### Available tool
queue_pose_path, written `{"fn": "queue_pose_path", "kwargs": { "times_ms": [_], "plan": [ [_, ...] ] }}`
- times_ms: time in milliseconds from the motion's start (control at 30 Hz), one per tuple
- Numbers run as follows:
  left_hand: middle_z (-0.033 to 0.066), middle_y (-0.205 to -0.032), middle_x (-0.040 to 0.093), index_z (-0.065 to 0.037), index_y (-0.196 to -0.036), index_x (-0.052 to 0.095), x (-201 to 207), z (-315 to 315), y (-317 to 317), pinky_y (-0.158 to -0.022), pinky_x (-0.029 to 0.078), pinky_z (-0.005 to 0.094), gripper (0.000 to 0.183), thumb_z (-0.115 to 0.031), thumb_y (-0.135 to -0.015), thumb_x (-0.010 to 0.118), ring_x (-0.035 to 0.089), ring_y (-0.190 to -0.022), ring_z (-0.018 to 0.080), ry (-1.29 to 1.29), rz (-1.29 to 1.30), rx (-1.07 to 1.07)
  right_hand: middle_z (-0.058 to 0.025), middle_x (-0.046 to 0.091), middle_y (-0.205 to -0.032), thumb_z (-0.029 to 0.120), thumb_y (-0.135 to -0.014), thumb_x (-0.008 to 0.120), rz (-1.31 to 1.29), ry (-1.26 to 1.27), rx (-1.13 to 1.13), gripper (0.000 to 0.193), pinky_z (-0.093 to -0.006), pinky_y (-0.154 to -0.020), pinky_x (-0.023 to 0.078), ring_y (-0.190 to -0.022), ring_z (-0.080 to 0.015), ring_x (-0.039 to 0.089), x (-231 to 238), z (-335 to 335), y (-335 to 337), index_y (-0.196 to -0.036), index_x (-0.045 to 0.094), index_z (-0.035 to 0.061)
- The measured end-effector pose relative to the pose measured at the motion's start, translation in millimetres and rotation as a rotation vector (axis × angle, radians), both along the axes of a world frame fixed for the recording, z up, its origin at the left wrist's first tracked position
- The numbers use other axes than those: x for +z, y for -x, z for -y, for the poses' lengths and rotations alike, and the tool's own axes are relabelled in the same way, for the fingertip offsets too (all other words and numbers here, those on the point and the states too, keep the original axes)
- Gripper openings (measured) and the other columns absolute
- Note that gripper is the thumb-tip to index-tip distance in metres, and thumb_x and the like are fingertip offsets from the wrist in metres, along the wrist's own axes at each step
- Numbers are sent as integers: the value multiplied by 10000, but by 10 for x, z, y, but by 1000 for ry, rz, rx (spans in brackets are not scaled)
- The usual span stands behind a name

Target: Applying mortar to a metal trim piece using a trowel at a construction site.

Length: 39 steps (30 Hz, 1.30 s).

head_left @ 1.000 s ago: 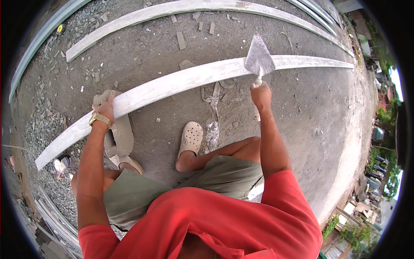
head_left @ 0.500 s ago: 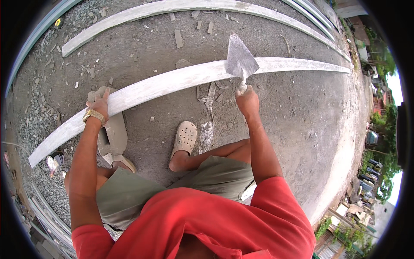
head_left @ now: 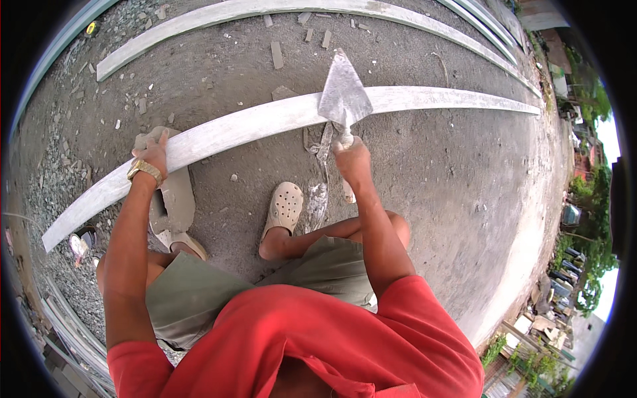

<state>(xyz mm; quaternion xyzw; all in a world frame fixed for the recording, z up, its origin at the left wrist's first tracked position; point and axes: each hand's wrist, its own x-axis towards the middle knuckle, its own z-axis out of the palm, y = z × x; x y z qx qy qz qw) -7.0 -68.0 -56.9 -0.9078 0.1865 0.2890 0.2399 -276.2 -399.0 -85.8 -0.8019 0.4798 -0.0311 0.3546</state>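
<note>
A long whitish plank (head_left: 252,127) stretches from the near left to the far right in front of me; the lens bends its outline. My left hand (head_left: 153,155), with a gold watch at the wrist, grips the plank near its left end. Under that stretch stands a grey hollow concrete block (head_left: 178,204), partly hidden by plank and hand. My right hand (head_left: 353,161) is closed round the handle of a pointed trowel (head_left: 345,91). The trowel's dusty metal blade overlaps the middle of the plank and points away from me; whether it touches the surface I cannot tell.
Another long plank (head_left: 225,14) lies farther off, with small flat fragments (head_left: 277,55) on the ground between. Gravel (head_left: 66,113) covers the left side. A crumpled strip (head_left: 318,199) lies near my beige clog (head_left: 286,207). Long pieces (head_left: 73,331) are stacked at the lower left.
My right hand has brought the trowel leftward along the plank and slightly toward me, and the handle's end now shows below the hand. My left hand has stayed at nearly the same place.
</note>
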Motion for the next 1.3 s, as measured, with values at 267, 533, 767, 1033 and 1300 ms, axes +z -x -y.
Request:
{"fn": "queue_pose_path", "kwargs": {
  "times_ms": [267,533,767,1033,1300],
  "plan": [
    [84,-1502,257,-340,-1472,107,-68,-56,3,-980,432,541,1246,25,-521,823,289,-1305,505,14,32,30,-260,646,-926,299,-787,650,-34,54,89,394,-459,-804,480,-921,-413,617,-108,194,28,-1021,594,-14],
    [93,-1504,248,-342,-1467,132,4,106,50,-974,434,546,1164,9,-576,793,304,-1282,533,13,-2,30,-43,524,-624,193,-834,622,186,-150,-551,184,-325,-439,409,-483,-168,513,-635,2297,619,-892,598,20],
    [93,-1510,224,-336,-1462,151,-43,106,62,-971,428,555,1090,-25,-622,773,315,-1281,525,4,33,28,-106,601,-695,229,-815,635,145,-46,-293,299,-345,-527,439,-585,-196,582,-847,1388,472,-899,600,-56],
    [95,-1507,225,-328,-1464,144,-12,233,87,-977,430,551,1086,-7,-628,759,304,-1288,526,-17,4,52,-71,555,-620,194,-822,639,206,-105,-507,222,-324,-457,415,-488,-157,525,-505,2130,697,-824,582,-20],
    [83,-1501,247,-322,-1464,148,-37,131,70,-977,440,532,1120,-7,-602,788,313,-1291,511,-31,30,53,-257,658,-889,307,-795,641,-221,302,-170,416,-433,-772,489,-866,-386,648,-30,1850,541,-1009,612,-48]
  ]
}}
